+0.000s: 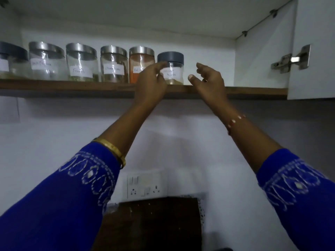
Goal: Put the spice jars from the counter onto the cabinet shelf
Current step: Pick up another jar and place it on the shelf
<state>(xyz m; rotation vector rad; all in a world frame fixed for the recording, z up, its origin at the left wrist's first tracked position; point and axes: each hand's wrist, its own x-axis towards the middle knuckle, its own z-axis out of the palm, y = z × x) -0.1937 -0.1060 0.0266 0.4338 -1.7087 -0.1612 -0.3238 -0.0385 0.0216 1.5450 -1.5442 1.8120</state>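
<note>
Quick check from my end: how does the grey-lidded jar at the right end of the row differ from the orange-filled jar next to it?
The grey-lidded jar has a dark matte lid; the orange-filled jar has a shiny metal one. The grey-lidded jar holds only a shallow layer of pale powder, while the orange-filled jar is nearly full. The left hand touches the grey-lidded jar; its back partly hides the orange-filled jar. Both stand upright on the shelf, clear-walled with white handwritten labels.

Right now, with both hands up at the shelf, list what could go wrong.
1. The grey-lidded clear jar stands near the wooden shelf's front edge; a nudge from the left hand touching it might tip it off.
2. It stands close beside the orange-powder jar with a steel lid, so sliding it left could knock that one.
3. The right hand hovers open, supporting nothing.
</note>
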